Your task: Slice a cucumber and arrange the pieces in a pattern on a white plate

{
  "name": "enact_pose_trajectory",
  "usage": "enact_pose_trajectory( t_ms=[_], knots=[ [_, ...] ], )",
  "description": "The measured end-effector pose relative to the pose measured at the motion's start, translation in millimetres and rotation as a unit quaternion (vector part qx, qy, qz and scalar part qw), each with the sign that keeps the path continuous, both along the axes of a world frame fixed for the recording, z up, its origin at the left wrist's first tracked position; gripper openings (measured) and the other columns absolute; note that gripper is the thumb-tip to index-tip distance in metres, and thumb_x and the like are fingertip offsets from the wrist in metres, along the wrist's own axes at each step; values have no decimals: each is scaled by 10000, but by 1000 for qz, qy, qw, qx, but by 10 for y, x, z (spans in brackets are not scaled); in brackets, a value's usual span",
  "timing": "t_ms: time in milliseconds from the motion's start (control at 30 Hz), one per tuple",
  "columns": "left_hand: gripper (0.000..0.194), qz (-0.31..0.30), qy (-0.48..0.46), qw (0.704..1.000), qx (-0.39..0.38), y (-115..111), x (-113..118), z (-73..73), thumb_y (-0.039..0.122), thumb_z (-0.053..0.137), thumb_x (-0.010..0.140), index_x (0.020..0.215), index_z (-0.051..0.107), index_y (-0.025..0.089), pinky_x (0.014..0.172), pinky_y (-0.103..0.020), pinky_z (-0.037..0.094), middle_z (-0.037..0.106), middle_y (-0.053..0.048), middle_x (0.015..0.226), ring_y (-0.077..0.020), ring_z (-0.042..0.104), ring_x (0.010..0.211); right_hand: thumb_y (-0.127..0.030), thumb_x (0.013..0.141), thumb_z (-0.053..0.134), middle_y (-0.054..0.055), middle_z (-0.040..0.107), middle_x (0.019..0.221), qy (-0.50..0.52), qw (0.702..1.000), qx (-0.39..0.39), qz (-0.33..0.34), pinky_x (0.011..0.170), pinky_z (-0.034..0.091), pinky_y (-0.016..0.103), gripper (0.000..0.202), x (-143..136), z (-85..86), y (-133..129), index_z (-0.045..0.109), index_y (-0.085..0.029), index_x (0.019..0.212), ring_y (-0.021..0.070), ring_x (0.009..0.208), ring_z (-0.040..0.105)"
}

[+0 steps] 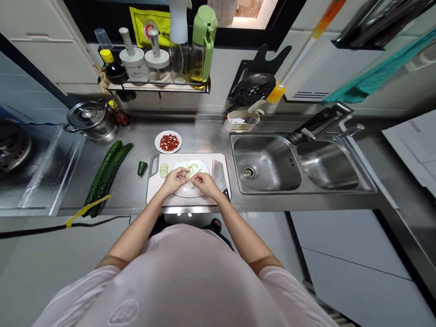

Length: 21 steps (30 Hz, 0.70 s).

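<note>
A white plate (186, 191) lies on a pale cutting board (154, 188), with thin cucumber slices (191, 164) arranged on it. Above the plate, my left hand (176, 180) has thumb and fingers pinched together at a cucumber slice. My right hand (205, 184) pinches at a pale green slice just to the right, close to the left fingertips. A short row of overlapping slices (163, 170) rests on the board left of the plate. To the right lies a knife (218, 172), its dark handle partly under my right wrist.
Two whole cucumbers (108, 171) and a cucumber end (142, 168) lie left of the board. Behind it stands a small plate of chopped red pieces (169, 142). A lidded pot (91, 121) is back left; a double sink (266, 162) is right. Bottles fill a shelf (160, 88) above.
</note>
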State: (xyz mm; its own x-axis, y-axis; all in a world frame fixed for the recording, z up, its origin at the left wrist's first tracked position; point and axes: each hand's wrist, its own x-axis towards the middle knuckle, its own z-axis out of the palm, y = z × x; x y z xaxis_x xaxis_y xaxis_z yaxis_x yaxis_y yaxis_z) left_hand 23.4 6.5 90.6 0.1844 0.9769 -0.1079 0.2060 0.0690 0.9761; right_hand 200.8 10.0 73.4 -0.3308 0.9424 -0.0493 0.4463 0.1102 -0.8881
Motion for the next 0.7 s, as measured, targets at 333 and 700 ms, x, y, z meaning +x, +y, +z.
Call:
enact_pose_trajectory(
  t_ms=[333,700],
  knots=[
    [278,-42,244,968,-45,-86,11,-321,220,562,714,987,616,213,614,-203,391,625,32,713,-101,547,638,-191,781,547,12,647,735,-152,986,-62,26,587,349,176,117,-35,-223,-119,657,-153,769,108,670,551],
    [321,-90,411,906,41,-183,127,-286,207,488,797,1098,588,249,743,-261,399,655,-14,859,-173,563,866,-258,872,432,51,625,882,-338,940,17,34,616,305,230,200,-165,-232,-306,620,-190,877,154,782,521]
  ],
)
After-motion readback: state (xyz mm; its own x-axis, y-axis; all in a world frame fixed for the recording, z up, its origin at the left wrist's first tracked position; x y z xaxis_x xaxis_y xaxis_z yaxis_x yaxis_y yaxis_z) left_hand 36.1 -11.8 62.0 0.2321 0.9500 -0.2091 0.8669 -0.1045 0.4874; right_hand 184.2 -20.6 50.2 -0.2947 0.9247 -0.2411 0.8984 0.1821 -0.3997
